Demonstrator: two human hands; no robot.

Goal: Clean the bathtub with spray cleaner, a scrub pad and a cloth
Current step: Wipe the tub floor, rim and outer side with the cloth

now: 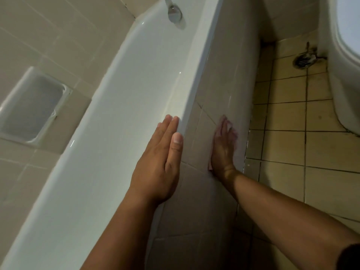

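Left hand (pixel 157 164) flat, fingers straight, resting on white bathtub (pixel 120 106) rim. Right hand (pixel 223 151) spread, pressing pink cloth (pixel 234 133) against tiled tub side panel (pixel 220 78), near floor (pixel 288 117).

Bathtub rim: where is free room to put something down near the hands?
The rim is bare from the left hand's fingertips up to the chrome fitting. The floor tiles beside the tub panel are bare too. Crowded: the panel where the right hand presses the cloth.
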